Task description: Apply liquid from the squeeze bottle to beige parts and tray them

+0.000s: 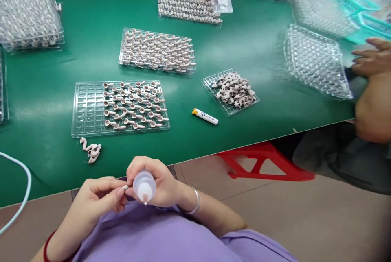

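My right hand (161,182) is wrapped round a small clear squeeze bottle (144,186), its nozzle pointing toward me. My left hand (99,197) pinches a tiny pale part (124,187) right beside the bottle. Both hands sit close to my body, below the edge of the green table (55,160). Just beyond them lies a clear tray (87,111), its right side filled with several small pale parts. A few loose parts (91,150) lie by its front left corner.
A fuller tray (157,50), a small tray heaped with parts (233,89) and a white-and-yellow lighter (205,116) lie further out. Stacked trays (29,14) stand far left. A co-worker's hand (371,56) holds empty clear trays (317,62) at right. A red stool (262,162) is below.
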Motion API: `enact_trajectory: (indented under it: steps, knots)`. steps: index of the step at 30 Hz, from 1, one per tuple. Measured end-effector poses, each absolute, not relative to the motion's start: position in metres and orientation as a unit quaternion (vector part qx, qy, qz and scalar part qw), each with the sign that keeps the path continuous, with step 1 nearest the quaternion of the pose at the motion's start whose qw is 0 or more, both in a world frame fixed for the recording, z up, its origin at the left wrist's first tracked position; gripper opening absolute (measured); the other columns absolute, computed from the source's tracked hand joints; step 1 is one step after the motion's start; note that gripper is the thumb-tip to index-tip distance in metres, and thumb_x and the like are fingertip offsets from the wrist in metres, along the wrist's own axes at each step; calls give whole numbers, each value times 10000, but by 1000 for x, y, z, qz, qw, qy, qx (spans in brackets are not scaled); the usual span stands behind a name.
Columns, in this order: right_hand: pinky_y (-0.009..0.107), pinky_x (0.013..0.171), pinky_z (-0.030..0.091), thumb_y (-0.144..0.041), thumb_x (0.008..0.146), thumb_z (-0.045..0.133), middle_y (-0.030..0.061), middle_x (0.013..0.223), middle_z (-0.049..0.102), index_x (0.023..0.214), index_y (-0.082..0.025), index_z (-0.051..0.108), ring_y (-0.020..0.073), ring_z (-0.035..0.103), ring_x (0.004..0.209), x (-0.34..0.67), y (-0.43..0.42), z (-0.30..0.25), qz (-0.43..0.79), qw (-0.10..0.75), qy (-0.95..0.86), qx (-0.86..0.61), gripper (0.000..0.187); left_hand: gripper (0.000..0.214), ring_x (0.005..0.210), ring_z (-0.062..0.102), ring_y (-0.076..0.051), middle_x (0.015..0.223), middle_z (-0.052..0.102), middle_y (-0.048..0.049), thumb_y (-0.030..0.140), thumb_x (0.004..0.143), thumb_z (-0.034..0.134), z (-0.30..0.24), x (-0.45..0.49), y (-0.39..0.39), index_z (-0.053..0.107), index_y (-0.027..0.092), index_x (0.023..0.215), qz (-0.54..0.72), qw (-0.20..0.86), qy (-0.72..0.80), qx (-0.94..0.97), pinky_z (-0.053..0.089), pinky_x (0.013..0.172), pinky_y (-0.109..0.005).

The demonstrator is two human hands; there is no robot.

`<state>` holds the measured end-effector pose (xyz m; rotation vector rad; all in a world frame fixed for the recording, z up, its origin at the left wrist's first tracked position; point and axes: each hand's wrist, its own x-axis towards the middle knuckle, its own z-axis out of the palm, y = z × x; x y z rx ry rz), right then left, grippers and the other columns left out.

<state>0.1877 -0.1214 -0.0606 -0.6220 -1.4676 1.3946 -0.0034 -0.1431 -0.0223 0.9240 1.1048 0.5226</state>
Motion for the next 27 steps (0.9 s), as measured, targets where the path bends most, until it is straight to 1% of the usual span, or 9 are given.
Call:
enact_trajectory:
  steps: [4,15,19,21,24,25,27]
  knots:
    - [217,592,489,-190,728,756,11,801,624,871,-185,593,100,575,654,187,-121,-61,569,489,-607,-260,217,196,563,544,-111,624,635,-18,379,816,696,-26,-3,-145,803,217,790,250,726,500,400,441,568,-212]
    - [222,586,483,-128,706,766,6,791,625,883,-189,593,105,572,652,187,-122,-63,602,498,-574,-244,255,178,570,560,-111,642,641,-18,368,820,708,-25,-2,-146,814,233,866,253,728,489,407,466,570,-215]
    - [230,600,476,-148,708,775,6,815,616,892,-194,583,109,565,669,188,-122,-63,619,488,-563,-247,269,179,583,568,-114,651,656,-18,372,821,704,-25,0,-144,812,233,852,253,738,484,396,484,571,-209]
    - [224,595,462,-182,713,787,0,825,600,892,-199,568,104,547,669,191,-121,-60,632,467,-556,-271,284,199,608,588,-124,670,680,-24,394,823,696,-23,-1,-142,810,234,847,243,737,491,397,502,580,-208]
    - [205,585,441,-248,696,828,-13,863,559,939,-214,528,97,514,683,200,-117,-49,649,413,-546,-331,387,236,695,656,-152,790,749,-44,438,817,691,-19,-7,-140,804,262,926,228,683,553,419,549,639,-213]
    - [203,592,440,-247,706,820,-10,893,547,983,-221,513,97,509,699,204,-115,-45,647,395,-550,-350,415,251,729,677,-161,857,765,-49,451,805,700,-18,-10,-140,800,274,952,234,648,584,430,563,664,-218]
    - [206,613,447,-203,759,754,2,956,528,1098,-236,468,101,510,733,211,-114,-41,625,368,-574,-382,444,262,752,697,-168,950,766,-52,468,774,721,-18,-14,-141,801,285,944,258,574,627,460,581,682,-221]
